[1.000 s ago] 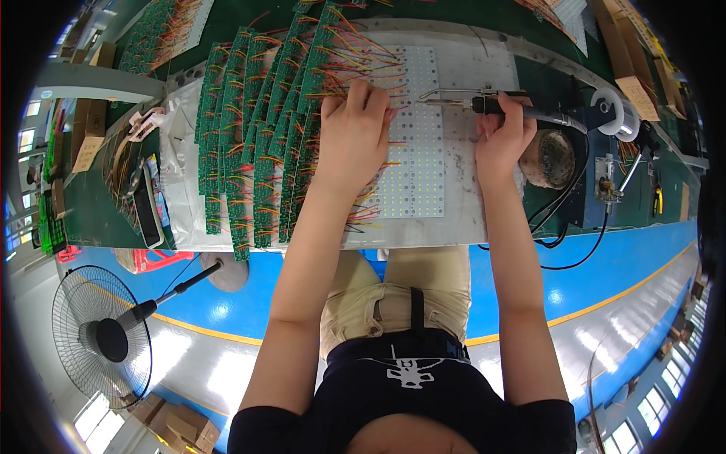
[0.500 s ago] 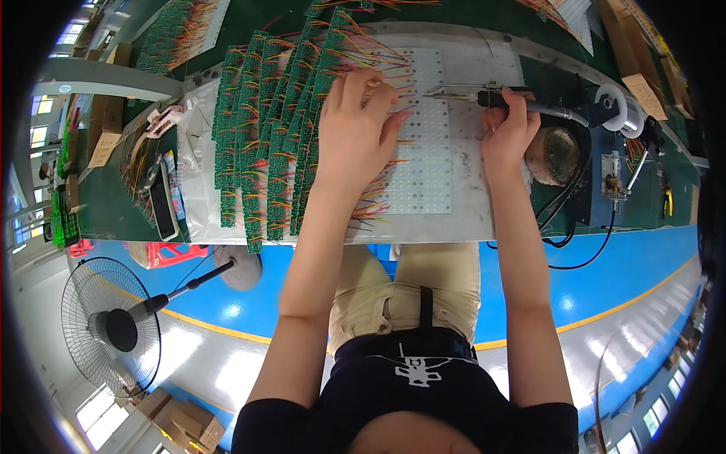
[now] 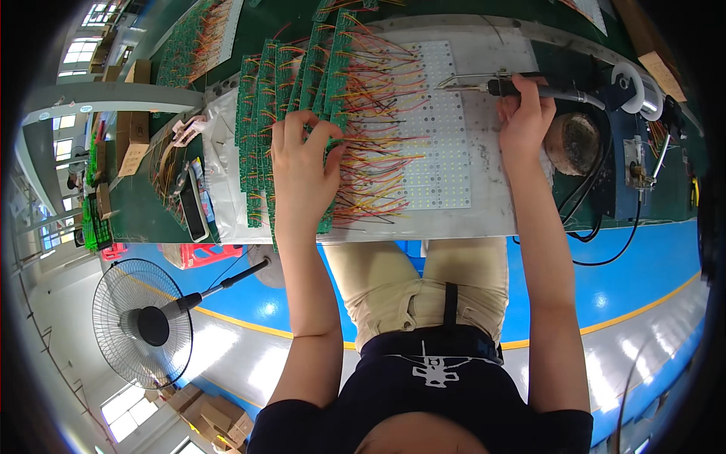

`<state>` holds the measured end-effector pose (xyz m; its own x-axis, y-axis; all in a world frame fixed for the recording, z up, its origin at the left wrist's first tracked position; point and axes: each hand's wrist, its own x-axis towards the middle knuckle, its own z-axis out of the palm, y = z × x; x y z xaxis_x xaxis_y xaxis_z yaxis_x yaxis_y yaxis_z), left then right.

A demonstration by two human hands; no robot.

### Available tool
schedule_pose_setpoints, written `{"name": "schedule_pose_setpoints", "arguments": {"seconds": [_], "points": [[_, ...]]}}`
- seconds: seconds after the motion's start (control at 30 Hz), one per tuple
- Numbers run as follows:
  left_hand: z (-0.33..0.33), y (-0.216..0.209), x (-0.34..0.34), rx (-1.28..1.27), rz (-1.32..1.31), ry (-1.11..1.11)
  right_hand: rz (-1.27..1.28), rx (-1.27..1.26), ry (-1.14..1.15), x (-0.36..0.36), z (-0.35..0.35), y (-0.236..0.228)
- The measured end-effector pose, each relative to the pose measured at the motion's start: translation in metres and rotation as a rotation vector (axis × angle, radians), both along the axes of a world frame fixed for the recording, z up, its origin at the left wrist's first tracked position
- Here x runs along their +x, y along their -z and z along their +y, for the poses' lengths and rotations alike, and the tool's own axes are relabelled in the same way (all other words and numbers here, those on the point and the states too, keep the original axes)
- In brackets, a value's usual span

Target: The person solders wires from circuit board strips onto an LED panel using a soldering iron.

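My left hand (image 3: 306, 163) rests over the green circuit board strips (image 3: 261, 113), its fingers curled and closed at the edge of the nearest strip; the fingertips are partly hidden. Red, yellow and black wires (image 3: 382, 147) run from the strips to the right, across a white panel (image 3: 446, 151) dotted with small pads. In my right hand (image 3: 527, 121) is a soldering iron (image 3: 501, 87) with a thin feed tube along its tip. The tip points left, above the upper part of the panel. I cannot tell whether it touches a wire.
A solder reel (image 3: 637, 91) on a stand and a round tip-cleaning pot (image 3: 572, 144) are at the right, with black cables. At the left lie a phone (image 3: 193, 208) and loose wires. More wired boards (image 3: 200, 41) lie far left. A fan (image 3: 144, 324) stands on the floor.
My left hand has moved left and nearer to me, off the wire ends and onto the strip. The wires now spread over more of the panel. The iron remains in my right hand.
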<state>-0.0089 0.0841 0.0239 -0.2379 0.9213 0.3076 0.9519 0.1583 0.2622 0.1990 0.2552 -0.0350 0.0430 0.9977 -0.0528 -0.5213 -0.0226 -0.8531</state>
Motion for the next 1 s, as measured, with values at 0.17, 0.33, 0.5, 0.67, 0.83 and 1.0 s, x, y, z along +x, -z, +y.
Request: {"name": "schedule_pose_setpoints", "arguments": {"seconds": [0.17,0.33,0.5,0.67,0.83,1.0], "points": [[0.0059,0.0020,0.0020,0.018,-0.008,0.053,0.002,-0.017,0.013,0.0000,-0.0007,-0.0011],[0.0068,0.0023,0.0010,0.023,-0.001,0.074,-0.005,-0.037,0.019,-0.0025,-0.0022,-0.0055],[0.0062,-0.0013,0.0025,0.028,0.063,0.046,-0.005,-0.034,0.012,-0.0005,-0.0016,-0.0028],[0.0039,-0.0026,0.0006,-0.024,0.071,0.034,0.007,-0.026,0.010,-0.0007,-0.0011,-0.0029],[0.0052,-0.0046,-0.0007,-0.058,0.050,0.040,0.004,-0.019,0.003,-0.0003,-0.0007,-0.0012],[0.0104,-0.0069,0.0014,-0.082,-0.022,0.139,0.015,-0.030,-0.006,0.0008,-0.0009,-0.0013]]}}
